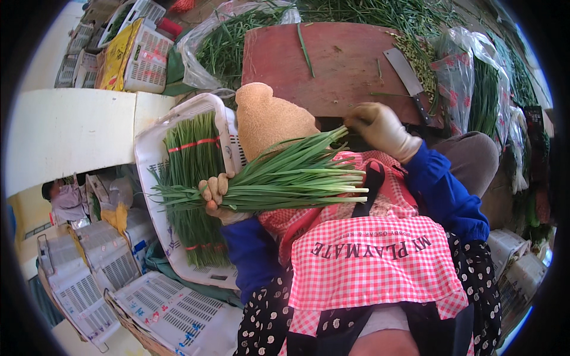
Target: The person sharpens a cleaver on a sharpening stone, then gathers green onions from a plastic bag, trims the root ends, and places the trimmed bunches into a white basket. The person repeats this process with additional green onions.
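My gloved left hand (218,196) is closed around the leafy end of a loose bunch of garlic chives (285,178), held across my lap with the pale stem ends to the right. My gloved right hand (378,129) has bent fingers at the tips of the upper stems; whether they pinch a stem is unclear. Under and beyond the left hand, chive bundles (193,155) tied with red bands lie in a white plastic basket (149,151). A cleaver (403,69) with a black handle rests on the reddish board (276,53), near a few loose green leaves.
A clear plastic bag (196,66) of greens stands beyond the basket, another (454,75) right of the board. Cut stem pieces (414,53) lie along the board's edge. White crates (169,311) are at lower left, near a pale ledge (75,129). Another person (67,200) is at far left.
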Motion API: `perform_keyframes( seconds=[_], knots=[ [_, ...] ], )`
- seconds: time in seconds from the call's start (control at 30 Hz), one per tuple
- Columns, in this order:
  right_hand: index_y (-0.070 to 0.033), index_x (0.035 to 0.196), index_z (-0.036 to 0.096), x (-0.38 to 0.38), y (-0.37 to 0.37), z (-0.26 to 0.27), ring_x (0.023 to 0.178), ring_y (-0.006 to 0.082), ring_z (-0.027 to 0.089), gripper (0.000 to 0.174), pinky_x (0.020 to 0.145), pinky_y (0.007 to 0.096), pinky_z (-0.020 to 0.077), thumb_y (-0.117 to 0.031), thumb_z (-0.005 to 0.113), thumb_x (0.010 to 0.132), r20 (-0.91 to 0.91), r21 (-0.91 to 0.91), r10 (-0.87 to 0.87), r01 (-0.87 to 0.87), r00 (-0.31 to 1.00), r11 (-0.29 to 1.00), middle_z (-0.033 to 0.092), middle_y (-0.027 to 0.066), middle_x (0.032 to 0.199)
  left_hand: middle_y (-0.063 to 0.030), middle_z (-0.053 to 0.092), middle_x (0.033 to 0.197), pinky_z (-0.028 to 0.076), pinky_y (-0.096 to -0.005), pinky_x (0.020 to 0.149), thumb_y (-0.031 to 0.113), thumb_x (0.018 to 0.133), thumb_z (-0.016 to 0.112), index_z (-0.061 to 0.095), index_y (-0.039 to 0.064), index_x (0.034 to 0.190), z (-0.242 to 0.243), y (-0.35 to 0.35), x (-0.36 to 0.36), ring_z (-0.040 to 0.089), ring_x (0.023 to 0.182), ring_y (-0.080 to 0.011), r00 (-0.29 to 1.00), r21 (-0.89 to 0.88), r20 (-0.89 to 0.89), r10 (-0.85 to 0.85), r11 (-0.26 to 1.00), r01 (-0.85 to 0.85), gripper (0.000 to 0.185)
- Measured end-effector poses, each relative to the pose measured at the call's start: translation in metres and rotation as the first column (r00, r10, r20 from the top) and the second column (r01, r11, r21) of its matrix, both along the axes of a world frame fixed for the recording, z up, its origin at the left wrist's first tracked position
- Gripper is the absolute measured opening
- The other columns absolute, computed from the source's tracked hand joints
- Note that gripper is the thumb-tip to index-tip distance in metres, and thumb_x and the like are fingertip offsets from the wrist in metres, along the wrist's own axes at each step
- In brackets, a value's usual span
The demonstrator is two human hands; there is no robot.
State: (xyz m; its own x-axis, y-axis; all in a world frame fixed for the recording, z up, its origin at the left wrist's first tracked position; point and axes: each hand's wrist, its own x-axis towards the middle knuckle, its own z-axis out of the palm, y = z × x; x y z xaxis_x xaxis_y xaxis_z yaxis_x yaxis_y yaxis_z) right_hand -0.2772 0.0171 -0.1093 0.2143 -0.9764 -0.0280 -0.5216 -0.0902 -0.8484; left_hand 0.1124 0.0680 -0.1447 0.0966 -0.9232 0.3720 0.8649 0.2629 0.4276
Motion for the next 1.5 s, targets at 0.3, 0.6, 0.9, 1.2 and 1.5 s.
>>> perform_keyframes(
  seconds=[0.3, 0.6, 0.9, 1.2, 1.5],
  knots=[
    [-0.009, 0.123, 0.067, -0.104, 0.007, -0.051, 0.098, 0.0372, 0.069, 0.046, 0.084, 0.0480, 0.0547, -0.041, 0.073, 0.090, -0.747, -0.163, -0.219, 0.147, 0.628, 0.976, 0.071, 0.0173, 0.110, 0.0122, 0.040, 0.074, 0.040, -0.0449, 0.114, 0.013, 0.091, 0.072, 0.048, 0.021, 0.092, 0.022, 0.009, -0.017, 0.047, 0.075, -0.0051, 0.994, 0.051, -0.047, 0.102, 0.994, -0.099, 0.025],
    [-0.008, 0.147, 0.050, -0.173, -0.018, -0.099, 0.118, 0.0376, 0.066, 0.078, 0.096, 0.0451, 0.0547, -0.040, 0.083, 0.084, -0.852, 0.089, -0.228, 0.560, 0.471, 0.824, 0.066, 0.0193, 0.128, 0.0079, 0.046, 0.070, 0.041, -0.0454, 0.114, 0.011, 0.087, 0.080, 0.054, 0.018, 0.090, 0.059, -0.011, 0.003, 0.044, 0.072, -0.0108, 0.966, 0.001, 0.203, -0.157, 0.987, 0.160, 0.027],
    [-0.003, 0.138, 0.058, -0.195, 0.008, -0.101, 0.110, 0.0413, 0.069, 0.054, 0.094, 0.0442, 0.0556, -0.026, 0.071, 0.091, -0.295, -0.090, -0.558, 0.558, 0.776, 0.825, 0.070, 0.0255, 0.120, 0.0075, 0.049, 0.069, 0.042, -0.0437, 0.111, 0.012, 0.085, 0.082, 0.054, 0.019, 0.090, 0.087, -0.035, -0.011, 0.047, 0.074, -0.0131, 0.907, 0.011, 0.338, -0.249, 0.965, 0.261, 0.029],
    [0.003, 0.138, 0.060, -0.213, 0.037, -0.122, 0.118, 0.0295, 0.069, 0.055, 0.102, 0.0370, 0.0523, -0.026, 0.074, 0.094, -0.078, 0.217, -0.551, 0.553, 0.831, 0.804, 0.071, 0.0205, 0.126, -0.0004, 0.062, 0.071, 0.046, -0.0475, 0.108, 0.011, 0.085, 0.082, 0.062, 0.012, 0.097, 0.098, -0.068, -0.029, 0.059, 0.081, -0.0211, 0.862, 0.012, 0.339, -0.376, 0.918, 0.396, 0.023],
    [-0.017, 0.128, 0.070, -0.289, -0.050, -0.092, 0.104, 0.0412, 0.069, 0.035, 0.090, 0.0486, 0.0558, -0.021, 0.064, 0.094, -0.610, -0.249, -0.664, 0.691, 0.432, 0.679, 0.073, 0.0209, 0.110, 0.0003, 0.059, 0.069, 0.049, -0.0432, 0.095, 0.012, 0.085, 0.084, 0.063, 0.013, 0.098, 0.119, -0.062, -0.043, 0.055, 0.074, -0.0194, 0.853, 0.132, 0.389, -0.348, 0.937, 0.323, 0.025]
  ],
)
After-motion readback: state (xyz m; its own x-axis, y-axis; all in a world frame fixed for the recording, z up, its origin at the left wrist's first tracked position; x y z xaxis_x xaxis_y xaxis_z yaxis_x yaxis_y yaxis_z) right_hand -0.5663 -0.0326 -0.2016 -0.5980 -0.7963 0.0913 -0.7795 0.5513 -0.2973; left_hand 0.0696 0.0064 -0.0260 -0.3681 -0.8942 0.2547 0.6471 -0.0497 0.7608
